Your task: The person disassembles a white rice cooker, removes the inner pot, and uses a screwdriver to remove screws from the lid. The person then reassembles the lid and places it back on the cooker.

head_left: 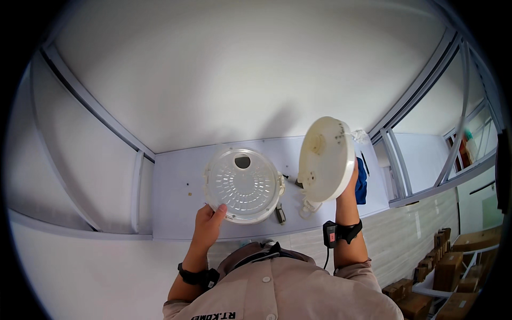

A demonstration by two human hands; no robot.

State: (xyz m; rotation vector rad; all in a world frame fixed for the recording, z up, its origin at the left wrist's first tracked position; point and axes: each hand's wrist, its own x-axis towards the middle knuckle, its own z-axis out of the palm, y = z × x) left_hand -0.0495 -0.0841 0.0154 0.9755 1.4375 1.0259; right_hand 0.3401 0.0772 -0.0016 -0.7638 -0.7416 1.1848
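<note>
My left hand (209, 223) grips the near rim of a round translucent ribbed cover (242, 194), thumb on top. That cover has an oval hole near its far edge and clips on its sides. In my right hand (352, 184), raised above the table, a shallow round white plastic shell (328, 160) is tilted up with its inner side facing left. The shell hides most of the right hand's fingers. A small white looped plastic part (309, 208) shows just below the shell. On the table between the two pieces lies a small grey-green tool (280, 215).
The white table (173, 218) stands against a pale wall. A dark-ended tool (294, 182) lies partly behind the shell. To the right are a blue cloth (361, 186) and crumpled white material (361, 136). Metal frame posts flank the table; cardboard boxes (448, 271) stand at the lower right.
</note>
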